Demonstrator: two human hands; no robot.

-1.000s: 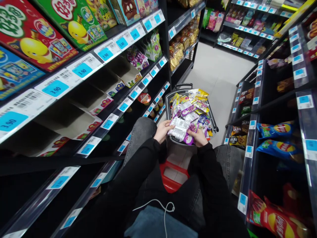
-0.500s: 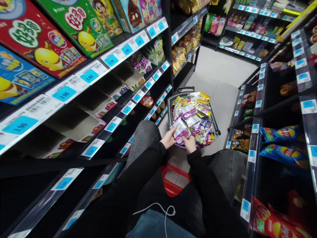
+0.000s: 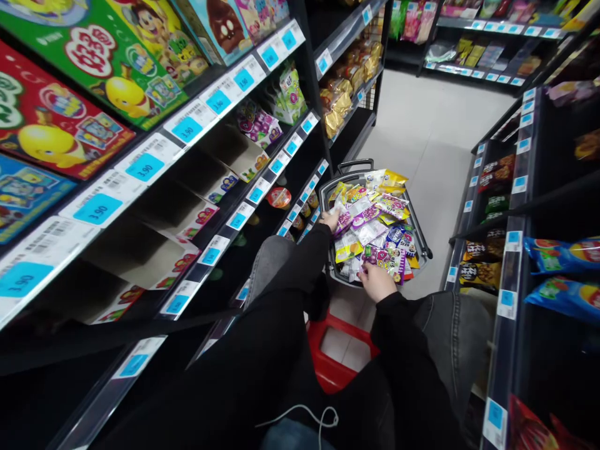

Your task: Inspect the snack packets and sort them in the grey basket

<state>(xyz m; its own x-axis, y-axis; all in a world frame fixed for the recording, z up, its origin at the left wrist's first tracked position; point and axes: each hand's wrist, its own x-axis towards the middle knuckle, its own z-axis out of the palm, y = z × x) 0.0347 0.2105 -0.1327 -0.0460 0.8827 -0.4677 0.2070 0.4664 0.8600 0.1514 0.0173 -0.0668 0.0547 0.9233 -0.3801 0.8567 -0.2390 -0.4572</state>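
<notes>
A dark shopping basket (image 3: pixel 424 240) on the floor in front of me is heaped with small candy packets. At its left side my left hand (image 3: pixel 330 220) is closed on a purple-and-white candy packet (image 3: pixel 344 219). My right hand (image 3: pixel 379 282) is at the near rim, fingers curled and pinched at the lower edge of a purple candy packet with grape pictures (image 3: pixel 380 256). Its fingertips are partly hidden. Around the hands lie a yellow-and-white packet (image 3: pixel 347 245), a silvery packet (image 3: pixel 369 231) and a dark blue packet (image 3: pixel 399 236).
A red stool (image 3: pixel 323 369) is between my legs. Shelves with boxes (image 3: pixel 140 69), price tags and open cartons (image 3: pixel 164 250) line the left. Chip bags (image 3: pixel 562 297) sit on the right shelves. Pale floor (image 3: pixel 422 119) runs ahead to another shelf (image 3: pixel 473 72).
My hands have moved apart. The left has gone up and left with the purple-and-white packet to the basket's side; the right has shifted right and nearer to me. The view has turned slightly.
</notes>
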